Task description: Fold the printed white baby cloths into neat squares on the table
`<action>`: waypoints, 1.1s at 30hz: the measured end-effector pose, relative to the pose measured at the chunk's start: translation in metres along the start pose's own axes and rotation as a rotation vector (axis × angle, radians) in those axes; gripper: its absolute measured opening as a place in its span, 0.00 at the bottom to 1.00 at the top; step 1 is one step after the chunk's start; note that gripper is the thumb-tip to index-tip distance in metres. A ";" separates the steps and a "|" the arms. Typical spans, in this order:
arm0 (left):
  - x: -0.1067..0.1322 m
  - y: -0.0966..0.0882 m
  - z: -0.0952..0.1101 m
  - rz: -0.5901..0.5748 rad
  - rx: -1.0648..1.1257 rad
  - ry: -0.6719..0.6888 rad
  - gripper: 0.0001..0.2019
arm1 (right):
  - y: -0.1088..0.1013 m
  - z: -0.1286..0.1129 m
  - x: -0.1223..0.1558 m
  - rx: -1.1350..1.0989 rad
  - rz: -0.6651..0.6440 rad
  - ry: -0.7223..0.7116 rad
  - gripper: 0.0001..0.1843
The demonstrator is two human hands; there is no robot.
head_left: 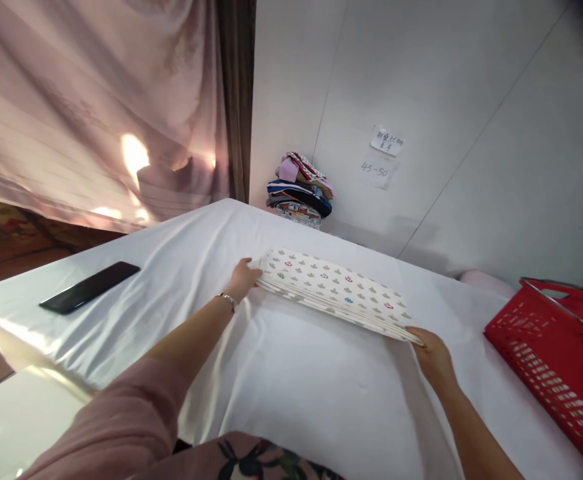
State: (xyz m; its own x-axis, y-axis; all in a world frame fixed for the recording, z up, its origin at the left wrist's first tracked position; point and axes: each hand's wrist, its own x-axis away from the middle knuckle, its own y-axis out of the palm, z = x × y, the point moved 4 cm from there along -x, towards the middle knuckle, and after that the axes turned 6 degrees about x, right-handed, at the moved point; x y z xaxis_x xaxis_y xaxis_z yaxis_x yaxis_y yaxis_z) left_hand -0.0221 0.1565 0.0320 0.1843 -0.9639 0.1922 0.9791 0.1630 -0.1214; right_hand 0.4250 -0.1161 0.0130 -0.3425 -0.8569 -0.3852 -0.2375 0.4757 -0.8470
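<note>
A: Pink sleeve, then?
B: Beyond it, left hand gripped 1 end of folded cloth; right hand gripped the other, probably keeping its layers squared, mid white table.

Left arm in a pink sleeve; slim wrist bracelet; floral-print garment below.

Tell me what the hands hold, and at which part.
Both hold the folded patterned cloth: the left hand grips its left end, the right hand its near right corner.
</note>
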 end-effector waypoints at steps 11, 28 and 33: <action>0.049 -0.052 -0.032 -0.121 -0.706 0.247 0.27 | 0.001 -0.010 0.077 0.116 -0.205 -0.047 0.21; 0.098 0.047 -0.030 -0.748 -0.679 1.127 0.08 | 0.057 -0.174 0.009 -0.068 -0.129 -0.426 0.10; 0.097 0.048 -0.034 -0.716 -0.644 1.101 0.09 | 0.071 -0.172 0.009 -0.077 -0.114 -0.357 0.10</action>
State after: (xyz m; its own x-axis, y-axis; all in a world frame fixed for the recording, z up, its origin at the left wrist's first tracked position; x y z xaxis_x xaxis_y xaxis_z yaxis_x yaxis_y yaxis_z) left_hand 0.0395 0.0636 0.0120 -0.7622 -0.5148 -0.3925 0.5698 -0.2456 -0.7842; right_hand 0.2490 -0.0564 0.0125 0.0248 -0.9140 -0.4050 -0.3278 0.3752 -0.8670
